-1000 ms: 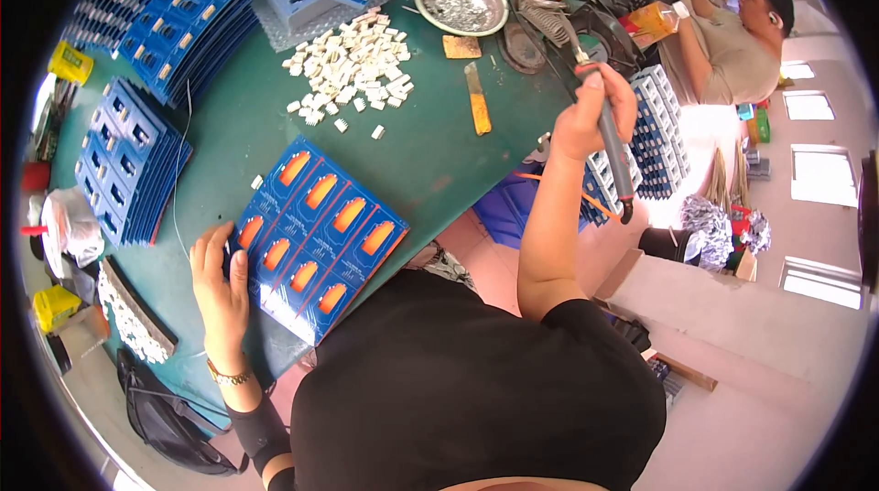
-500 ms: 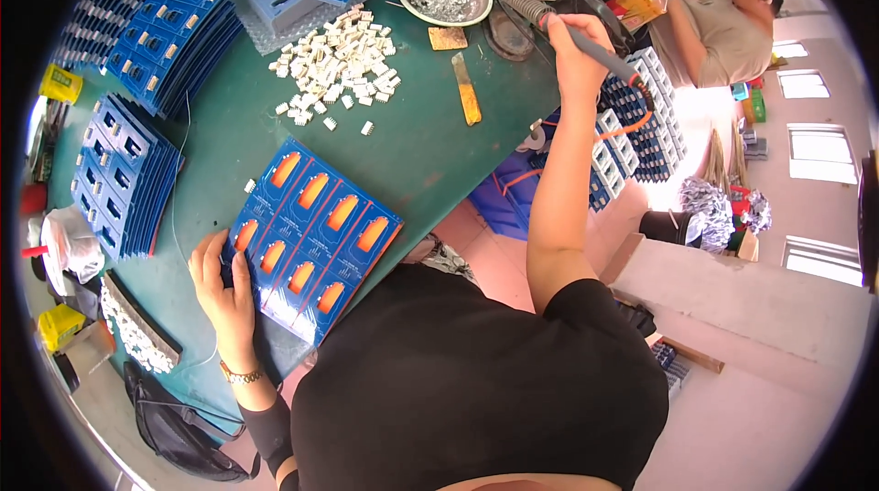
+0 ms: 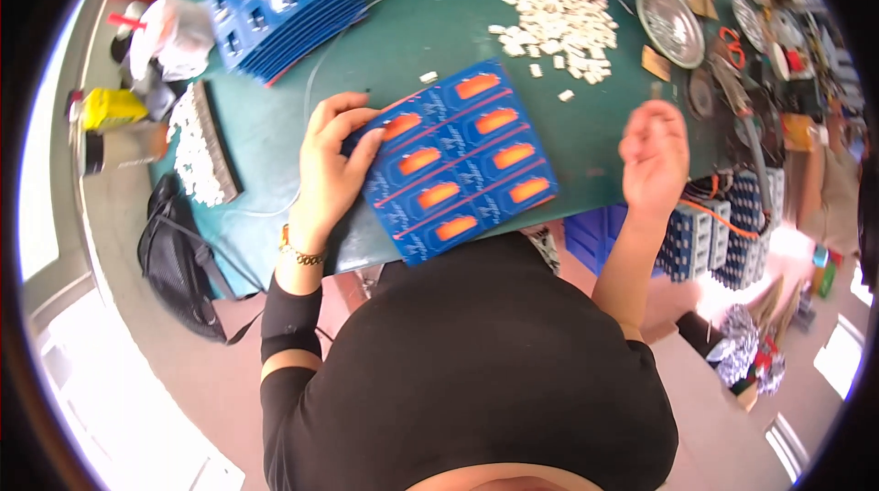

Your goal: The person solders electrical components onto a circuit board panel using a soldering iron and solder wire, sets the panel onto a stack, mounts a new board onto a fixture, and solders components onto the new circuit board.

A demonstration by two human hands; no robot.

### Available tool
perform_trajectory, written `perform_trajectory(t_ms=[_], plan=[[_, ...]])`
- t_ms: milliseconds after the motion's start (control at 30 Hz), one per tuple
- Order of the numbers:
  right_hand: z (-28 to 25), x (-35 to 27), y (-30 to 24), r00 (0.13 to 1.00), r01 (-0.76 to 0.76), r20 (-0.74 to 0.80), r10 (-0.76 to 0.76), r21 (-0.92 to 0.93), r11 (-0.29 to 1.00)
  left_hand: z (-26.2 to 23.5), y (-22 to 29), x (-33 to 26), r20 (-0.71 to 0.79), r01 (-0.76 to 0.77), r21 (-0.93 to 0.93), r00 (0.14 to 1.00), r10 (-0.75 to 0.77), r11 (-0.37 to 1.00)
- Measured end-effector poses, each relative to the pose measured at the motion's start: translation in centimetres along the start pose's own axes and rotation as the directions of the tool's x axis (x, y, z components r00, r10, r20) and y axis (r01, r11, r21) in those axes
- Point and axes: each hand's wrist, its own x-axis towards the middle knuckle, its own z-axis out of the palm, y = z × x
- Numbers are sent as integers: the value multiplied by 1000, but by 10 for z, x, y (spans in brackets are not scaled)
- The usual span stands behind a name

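A blue circuit board panel point(image 3: 467, 157) with several orange-filled oval openings lies tilted at the table's near edge. My left hand point(image 3: 334, 161) grips its left edge, thumb on top. My right hand point(image 3: 656, 157) is over the table to the right of the panel, fingers curled and blurred. It covers most of the spot where a yellow-handled flat tool point(image 3: 656, 88) lies, of which only the far end shows. What the fingers hold, if anything, is hidden. The soldering iron point(image 3: 756, 148), with its grey handle and orange cable, rests at its stand on the right.
Loose white connectors point(image 3: 558, 24) are heaped at the back, one point(image 3: 428, 76) beside the panel. Blue board stacks point(image 3: 284, 6) stand back left, a metal dish point(image 3: 670, 26) back right. A curved strip of white parts point(image 3: 206, 148) and a black bag point(image 3: 183, 258) are at left.
My right hand has let go of the soldering iron and come down toward the table. The view has turned, shifting everything; my left hand stays at the panel.
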Motion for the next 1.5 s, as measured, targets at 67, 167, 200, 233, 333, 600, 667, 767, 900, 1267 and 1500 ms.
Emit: perform_trajectory(t_ms=[67,167,200,233,333,600,667,767,900,1267,1500], plan=[[35,-5,16,982,-39,165,93,-306,951,-5,2,-3,-35,23,-34,999,-24,999],[61,-3,26,939,65,301,166,-630,774,-13,9,-5,-61,-16,-256,998,0,967],[64,-2,24,923,63,331,197,-636,769,-16,13,-8,-9,124,-482,989,-146,867],[67,-3,20,905,63,359,228,-643,763,-18,16,-9,77,248,-673,960,-268,697],[87,-9,2,905,-116,350,241,-344,932,-32,8,-3,219,324,-881,925,-309,346],[90,-5,3,903,-246,359,237,-22,969,-52,21,2,369,436,-882,875,-313,179],[90,-10,4,915,-213,341,213,-39,976,-54,21,-3,322,398,-889,896,-307,227],[86,-15,4,929,-200,313,198,-28,979,-64,10,-11,300,379,-877,911,-282,294],[87,-13,7,896,407,357,-264,-422,810,-77,44,-19,-143,-86,-492,990,17,866],[101,14,-7,185,906,605,-774,-410,-104,-117,70,-46,118,-789,461,508,853,406],[111,18,-17,184,900,717,-673,-398,-178,-109,53,-40,10,-776,409,531,848,480]])
